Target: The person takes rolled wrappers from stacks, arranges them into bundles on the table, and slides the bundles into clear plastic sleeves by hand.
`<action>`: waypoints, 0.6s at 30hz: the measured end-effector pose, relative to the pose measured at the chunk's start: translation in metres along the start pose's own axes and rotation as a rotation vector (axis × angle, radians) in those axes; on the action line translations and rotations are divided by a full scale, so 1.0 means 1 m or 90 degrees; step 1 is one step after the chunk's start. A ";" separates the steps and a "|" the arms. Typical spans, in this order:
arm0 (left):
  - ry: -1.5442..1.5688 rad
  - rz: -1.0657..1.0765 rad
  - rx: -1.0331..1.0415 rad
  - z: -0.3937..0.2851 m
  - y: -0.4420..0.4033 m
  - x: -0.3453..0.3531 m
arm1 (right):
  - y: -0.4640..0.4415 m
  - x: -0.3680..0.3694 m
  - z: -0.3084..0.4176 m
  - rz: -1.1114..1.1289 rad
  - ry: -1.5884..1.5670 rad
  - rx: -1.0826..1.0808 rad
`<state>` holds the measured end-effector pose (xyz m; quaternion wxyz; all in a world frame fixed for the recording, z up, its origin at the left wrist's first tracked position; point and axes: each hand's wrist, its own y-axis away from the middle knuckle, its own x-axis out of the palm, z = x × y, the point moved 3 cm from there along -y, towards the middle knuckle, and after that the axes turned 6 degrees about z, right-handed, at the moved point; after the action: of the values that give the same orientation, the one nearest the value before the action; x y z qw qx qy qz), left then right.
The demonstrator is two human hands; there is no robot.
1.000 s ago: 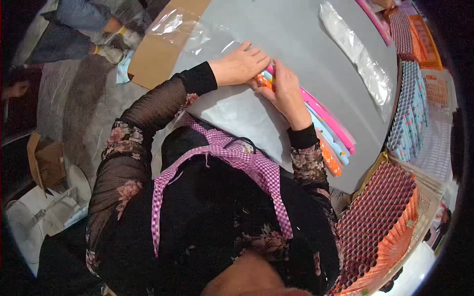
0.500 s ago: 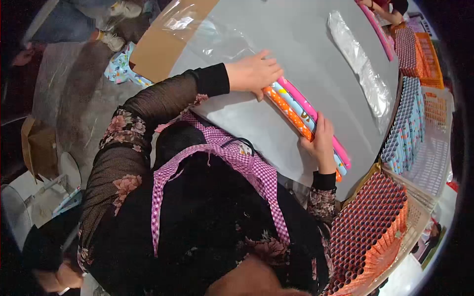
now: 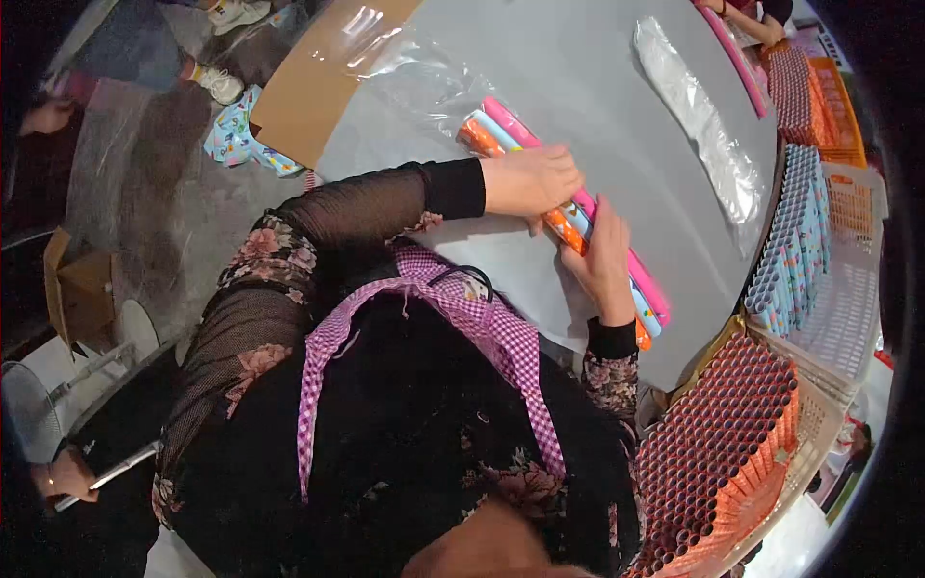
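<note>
- Evidently, the grey bench (image 3: 578, 77) is offering little to brace against: the three wrapping-paper rolls (image 3: 568, 229) lying on it could be fanning apart if both hands were loosening together.
- The clear plastic film (image 3: 414, 72) is lying crumpled by the rolls' far ends, so pushing outward might be snagging or wrinkling it.
- The pink roll (image 3: 642, 274), light-blue roll (image 3: 497, 128) and orange roll (image 3: 480, 138) are slanting side by side under the hands; uneven pressure could be sliding one lengthwise, leaving the ends unlevel.
- The left hand (image 3: 535, 180) is gripping across their middle and the right hand (image 3: 605, 255) is holding them closer to the body, thumb on the orange side; squeezing too hard may be denting the paper.
- The torso (image 3: 414, 405) is hiding the bench's near edge.
- A co-worker's hand (image 3: 761, 31) is showing only partly at the upper right.
- The hands are covering stretches of the rolls, and several fingertips are staying out of sight.
- The small prints are blurring.
</note>
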<state>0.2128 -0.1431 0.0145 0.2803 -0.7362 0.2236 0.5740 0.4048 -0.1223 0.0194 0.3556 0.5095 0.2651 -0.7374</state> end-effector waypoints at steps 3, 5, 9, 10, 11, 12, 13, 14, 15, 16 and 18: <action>-0.047 -0.102 0.000 -0.003 -0.003 0.005 | -0.018 0.004 0.008 -0.018 -0.028 -0.005; -0.044 -0.134 -0.004 -0.002 -0.005 0.009 | -0.023 0.003 0.011 -0.028 -0.042 -0.001; 0.054 -0.187 -0.042 0.005 -0.001 0.019 | -0.026 0.009 0.012 -0.051 -0.009 -0.071; 0.077 -0.204 -0.032 0.006 0.003 0.011 | -0.024 0.003 0.015 -0.044 -0.002 -0.088; 0.028 -0.206 -0.034 0.006 0.006 0.016 | -0.019 -0.002 0.014 0.023 -0.033 -0.031; -0.021 -0.207 -0.028 0.007 0.007 0.020 | -0.006 -0.005 0.004 0.042 -0.023 -0.009; -0.030 -0.207 -0.050 0.011 0.010 0.017 | 0.007 -0.007 -0.006 0.061 -0.012 0.013; -0.039 -0.182 -0.035 0.011 0.010 0.013 | 0.019 -0.009 -0.016 0.081 -0.001 0.035; -0.045 -0.159 -0.015 0.010 0.013 0.011 | 0.035 -0.008 -0.028 0.100 0.034 0.083; -0.044 -0.158 -0.020 0.010 0.007 0.016 | 0.052 -0.011 -0.043 0.104 0.033 0.080; -0.084 -0.164 -0.003 0.009 0.011 0.017 | 0.077 -0.019 -0.046 0.077 0.068 0.129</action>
<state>0.2028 -0.1455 -0.0053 0.3641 -0.7203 0.1072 0.5807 0.4960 -0.1293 0.0198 0.3314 0.5963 0.1762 -0.7096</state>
